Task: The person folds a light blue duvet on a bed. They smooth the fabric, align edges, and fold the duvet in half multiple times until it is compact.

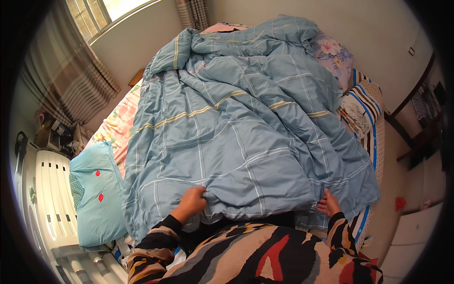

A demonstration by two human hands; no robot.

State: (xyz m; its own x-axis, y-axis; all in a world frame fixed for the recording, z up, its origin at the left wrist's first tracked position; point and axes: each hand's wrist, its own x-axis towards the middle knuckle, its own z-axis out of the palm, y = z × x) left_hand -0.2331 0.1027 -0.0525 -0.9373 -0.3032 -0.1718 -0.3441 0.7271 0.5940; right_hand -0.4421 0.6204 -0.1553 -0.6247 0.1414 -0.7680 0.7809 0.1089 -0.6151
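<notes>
A blue checked duvet (227,138) with white and yellow stripes is spread in wrinkles over the bed before me. My left hand (191,203) is closed on the duvet's near edge, left of centre, and the cloth bunches around the fingers. Further right, my right hand (330,204) lies against the near side of the duvet with its thumb up and fingers apart. No cloth shows between those fingers. At the far end the duvet is folded into a thick roll.
A light-blue pillow (101,202) leans at the left by a cream headboard (56,198). A floral pillow (331,58) and a striped pillow (361,106) line the right side. Curtains (71,67) hang beside the window (103,16). White drawers (411,230) stand at lower right.
</notes>
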